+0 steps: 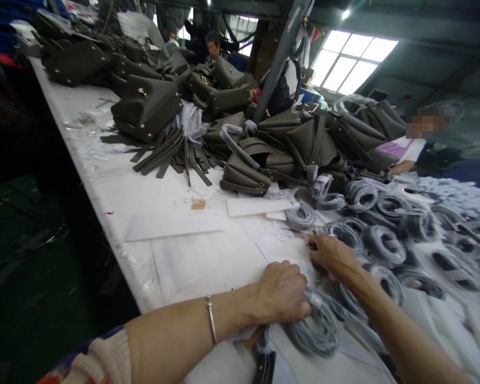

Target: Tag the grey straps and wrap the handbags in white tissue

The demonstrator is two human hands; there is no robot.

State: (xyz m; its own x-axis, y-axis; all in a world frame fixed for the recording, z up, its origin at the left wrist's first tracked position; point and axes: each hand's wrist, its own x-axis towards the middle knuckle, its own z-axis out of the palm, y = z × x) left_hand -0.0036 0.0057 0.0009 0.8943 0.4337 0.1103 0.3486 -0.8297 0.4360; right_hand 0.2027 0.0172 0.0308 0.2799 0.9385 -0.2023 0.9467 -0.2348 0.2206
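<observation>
Toward the near end of the long white table (pixel 116 192), well in from its left edge, lies a round grey strap coil wrapped in clear plastic (pixel 320 330). The bare left hand (pixel 286 292) has its fingers curled closed on the coil's side; the bare right hand (pixel 332 253) bends its fingers just beyond, and I cannot tell whether they pinch anything. If the left grip slackened, the loops could spring loose. Pulling hard might tear the thin film. Grey plastic-wrapped neighbouring coils (pixel 372 242) crowd the right forearm, so a sideways sweep could drag them along. The slim silver bracelet (pixel 211 320) might snag loose wrapping.
</observation>
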